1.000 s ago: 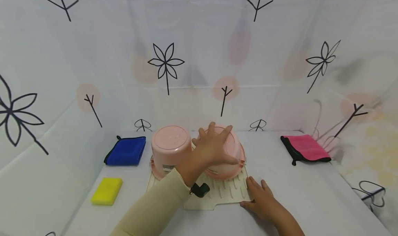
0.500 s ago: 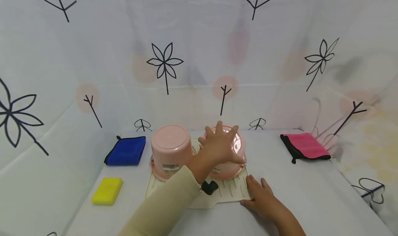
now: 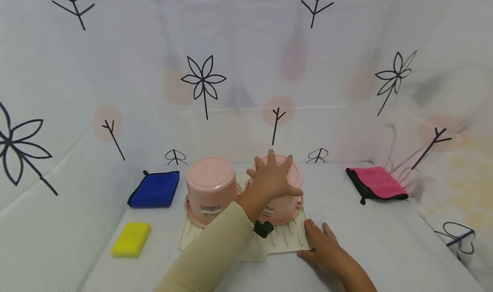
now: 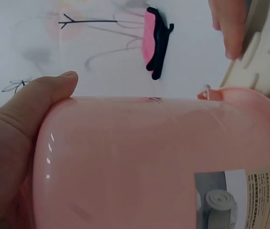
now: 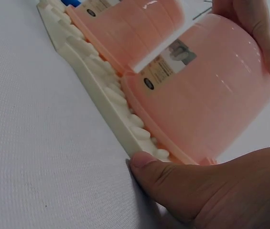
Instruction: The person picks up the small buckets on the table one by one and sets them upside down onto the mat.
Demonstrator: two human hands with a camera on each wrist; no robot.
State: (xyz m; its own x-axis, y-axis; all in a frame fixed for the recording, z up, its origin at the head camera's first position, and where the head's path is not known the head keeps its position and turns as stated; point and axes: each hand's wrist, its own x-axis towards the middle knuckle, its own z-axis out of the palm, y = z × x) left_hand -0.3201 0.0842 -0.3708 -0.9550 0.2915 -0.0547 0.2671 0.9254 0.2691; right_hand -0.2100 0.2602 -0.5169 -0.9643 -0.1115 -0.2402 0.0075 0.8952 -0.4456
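Two pink plastic buckets stand upside down, side by side, on a cream ridged draining board. My left hand, in a cream sleeve, lies with spread fingers over the upturned base of the right bucket. In the left wrist view its thumb reaches over the base's edge; a paper label shows on the bucket's side. The left bucket is partly behind my left forearm. At the board's front right corner rests my right hand, with its thumb touching the board's edge.
A folded blue cloth and a yellow sponge lie on the white table at the left. A folded pink cloth with black trim lies at the right. A patterned white sheet hangs behind.
My left hand has shifted to the right over the right bucket, which now stands straighter than before. The right hand has stayed at the board's corner.
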